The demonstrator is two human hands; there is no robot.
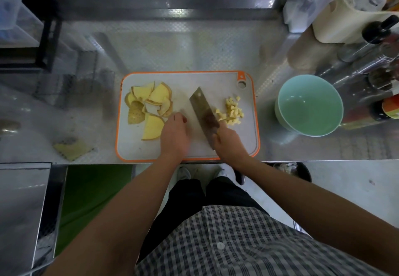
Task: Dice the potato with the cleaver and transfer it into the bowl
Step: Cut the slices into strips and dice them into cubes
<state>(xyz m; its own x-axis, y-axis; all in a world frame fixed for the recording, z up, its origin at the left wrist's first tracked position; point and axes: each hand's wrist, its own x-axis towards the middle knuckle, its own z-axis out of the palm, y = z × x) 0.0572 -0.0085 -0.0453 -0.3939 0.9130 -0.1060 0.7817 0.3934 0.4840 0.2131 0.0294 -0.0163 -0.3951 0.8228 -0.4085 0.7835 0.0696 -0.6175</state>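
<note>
I see a grey plastic cutting board with an orange rim [194, 79] lying on the patterned steel table [194, 44]. On the board's left half sits a loose heap of pale yellow potato slices with brown skin edges [151, 107]. On its right half lies a small cluster of diced yellow potato cubes [232, 112].

Between the two, the broad steel cleaver [203, 111] lies over the board's middle. Its long axis runs from the board's near edge toward the far edge, with the blunt far end leaning left. My right hand [228, 144] has its grip wrapped around the handle at the near end of the blade.

My left hand [174, 133] rests knuckles-up on the board, just left of the blade. It is blurred, and I cannot tell whether its grip holds anything.

A round mint-green bowl [311, 107] stands on the table just right of the board.
</note>
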